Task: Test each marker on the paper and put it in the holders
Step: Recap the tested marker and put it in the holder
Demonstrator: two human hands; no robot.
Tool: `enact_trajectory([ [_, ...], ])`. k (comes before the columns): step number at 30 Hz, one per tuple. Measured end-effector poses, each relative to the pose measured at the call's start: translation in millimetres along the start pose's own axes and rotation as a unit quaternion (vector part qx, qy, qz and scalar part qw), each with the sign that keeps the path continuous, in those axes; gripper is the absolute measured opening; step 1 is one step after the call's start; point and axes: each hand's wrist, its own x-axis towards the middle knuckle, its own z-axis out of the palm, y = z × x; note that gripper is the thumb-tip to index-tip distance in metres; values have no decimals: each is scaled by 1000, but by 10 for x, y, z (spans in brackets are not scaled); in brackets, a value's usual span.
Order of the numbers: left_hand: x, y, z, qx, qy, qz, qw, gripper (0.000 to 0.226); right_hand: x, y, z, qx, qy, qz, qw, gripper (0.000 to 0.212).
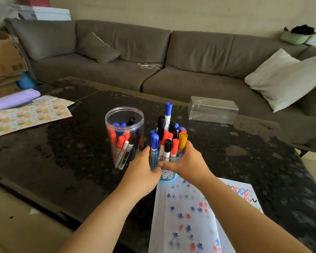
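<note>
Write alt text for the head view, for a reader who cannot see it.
Both hands, left hand and right hand, grip a blue plastic marker holder packed with capped markers on a dark speckled table. A clear plastic jar of markers stands beside it; white paper with red and blue test marks lies nearer the person.

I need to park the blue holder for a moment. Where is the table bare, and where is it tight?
Bare: the dark table right of the blue holder, between the clear box and the test paper; also between the patterned sheets and the clear jar. Tight: jar to holder, where the left hand sits.
</note>
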Motion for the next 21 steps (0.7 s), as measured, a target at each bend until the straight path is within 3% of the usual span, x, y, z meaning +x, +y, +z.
enact_trajectory([
  [10, 331, 368, 457, -58, -90, 23, 994, 73, -12, 358, -665, 38, 103, -3, 994, 68],
  [21, 510, 762, 1121, -66, -154, 25, 986, 74, -31, 864, -1136, 32, 139, 39, 989, 53],
])
